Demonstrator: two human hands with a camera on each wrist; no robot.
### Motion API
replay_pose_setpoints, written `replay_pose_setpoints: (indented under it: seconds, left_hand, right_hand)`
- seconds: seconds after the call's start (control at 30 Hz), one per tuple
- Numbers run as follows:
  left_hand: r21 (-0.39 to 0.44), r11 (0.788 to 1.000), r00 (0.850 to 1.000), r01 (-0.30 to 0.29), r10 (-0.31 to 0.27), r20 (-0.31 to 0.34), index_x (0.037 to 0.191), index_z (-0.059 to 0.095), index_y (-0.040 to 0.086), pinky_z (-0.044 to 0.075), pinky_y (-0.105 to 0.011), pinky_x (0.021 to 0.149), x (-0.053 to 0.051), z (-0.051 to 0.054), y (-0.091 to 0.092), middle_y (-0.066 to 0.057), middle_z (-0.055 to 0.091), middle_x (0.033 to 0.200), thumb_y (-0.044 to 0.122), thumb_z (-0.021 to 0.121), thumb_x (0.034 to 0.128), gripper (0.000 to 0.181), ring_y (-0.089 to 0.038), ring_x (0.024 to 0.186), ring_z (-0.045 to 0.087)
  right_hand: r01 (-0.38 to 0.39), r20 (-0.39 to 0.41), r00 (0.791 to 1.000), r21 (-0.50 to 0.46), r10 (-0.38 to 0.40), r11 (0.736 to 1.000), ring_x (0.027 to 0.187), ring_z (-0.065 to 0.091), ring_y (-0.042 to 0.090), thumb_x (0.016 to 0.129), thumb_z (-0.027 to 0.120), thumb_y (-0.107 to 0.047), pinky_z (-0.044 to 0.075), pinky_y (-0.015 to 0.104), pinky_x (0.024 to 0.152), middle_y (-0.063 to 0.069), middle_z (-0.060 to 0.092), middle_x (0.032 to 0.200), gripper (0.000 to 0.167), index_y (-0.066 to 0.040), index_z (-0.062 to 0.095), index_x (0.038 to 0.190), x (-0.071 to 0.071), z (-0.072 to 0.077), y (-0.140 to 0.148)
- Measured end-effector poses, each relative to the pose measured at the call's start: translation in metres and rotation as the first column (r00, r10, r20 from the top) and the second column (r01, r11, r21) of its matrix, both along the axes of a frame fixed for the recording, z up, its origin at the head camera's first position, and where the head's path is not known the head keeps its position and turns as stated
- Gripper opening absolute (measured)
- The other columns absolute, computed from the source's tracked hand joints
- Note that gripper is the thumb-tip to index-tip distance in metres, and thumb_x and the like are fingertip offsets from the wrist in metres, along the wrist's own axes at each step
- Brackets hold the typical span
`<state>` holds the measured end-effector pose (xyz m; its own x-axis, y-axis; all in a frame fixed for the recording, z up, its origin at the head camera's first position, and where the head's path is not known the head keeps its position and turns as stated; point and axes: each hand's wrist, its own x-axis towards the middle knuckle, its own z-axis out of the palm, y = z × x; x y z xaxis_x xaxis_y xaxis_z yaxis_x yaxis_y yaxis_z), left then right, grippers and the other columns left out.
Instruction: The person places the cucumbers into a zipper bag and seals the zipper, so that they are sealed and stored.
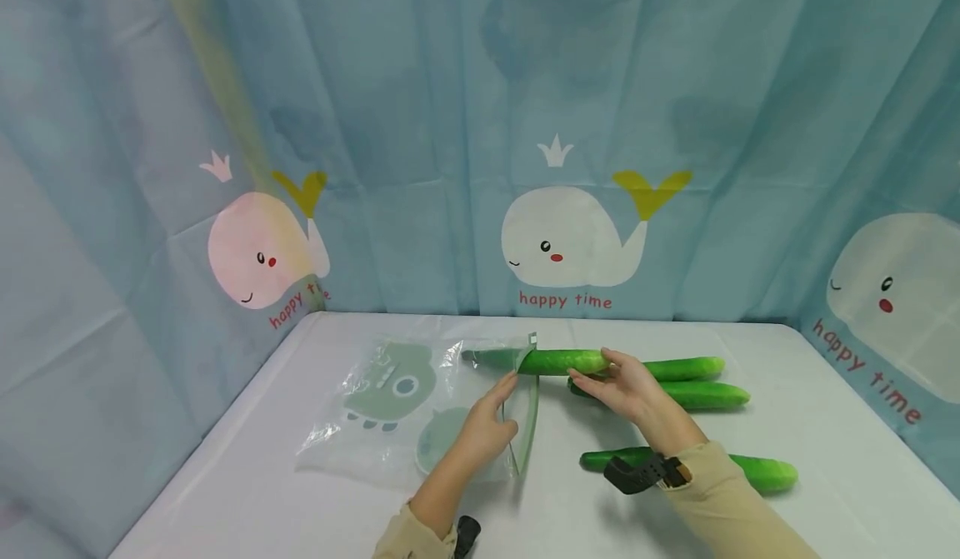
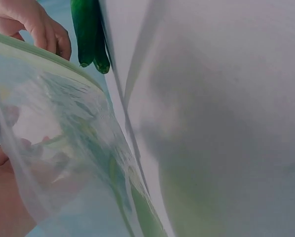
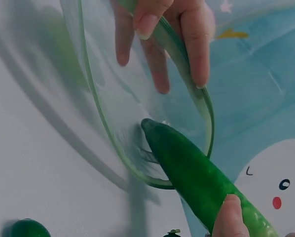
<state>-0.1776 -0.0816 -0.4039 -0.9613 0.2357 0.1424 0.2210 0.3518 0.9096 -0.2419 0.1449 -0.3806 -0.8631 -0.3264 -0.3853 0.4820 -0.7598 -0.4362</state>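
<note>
White table (image 1: 247,501): left hand (image 1: 486,430) pinches a bag (image 1: 408,417) partly veiling the cucumber (image 1: 557,362) the right hand (image 1: 628,386) grips.

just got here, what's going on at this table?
A person's left hand grips a clear plastic bag with green prints at its open mouth. The right hand holds a long green cucumber, its darker end inside the bag, paler end outside. Three more green cucumbers lie on the white table, to the right.
</note>
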Motion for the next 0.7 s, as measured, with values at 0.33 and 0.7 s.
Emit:
replay_pose_setpoints:
  seconds: [0.33, 0.7]
  left_hand:
    - [0.004, 1.0, 1.0, -0.004, 0.004, 0.004, 0.144, 0.037, -0.008, 0.032, -0.058, 0.106, 0.0, 0.0, 0.003, -0.016, 0.028, 0.156, -0.012, 0.048, 0.0757, 0.069, -0.045, 0.139, 0.025]
    - [-0.011, 1.0, 1.0, -0.014, 0.014, 0.011, 0.144, 0.039, -0.008, 0.032, -0.058, 0.105, 0.001, 0.002, 0.004, -0.015, 0.029, 0.156, -0.011, 0.049, 0.0771, 0.067, -0.044, 0.14, 0.024]
  right_hand:
    - [0.009, 0.026, 1.0, -0.008, -0.009, 1.0, 0.147, 0.005, 0.032, 0.104, 0.03, -0.023, 0.023, 0.034, 0.113, 0.014, -0.026, 0.156, 0.074, -0.025, -0.03, 0.148, -0.005, 0.002, -0.006]
    - [-0.009, -0.002, 1.0, 0.046, 0.009, 0.999, 0.146, 0.007, 0.036, 0.105, 0.025, -0.023, 0.021, 0.036, 0.114, 0.019, -0.024, 0.156, 0.069, -0.016, -0.028, 0.149, -0.007, 0.0, -0.019]
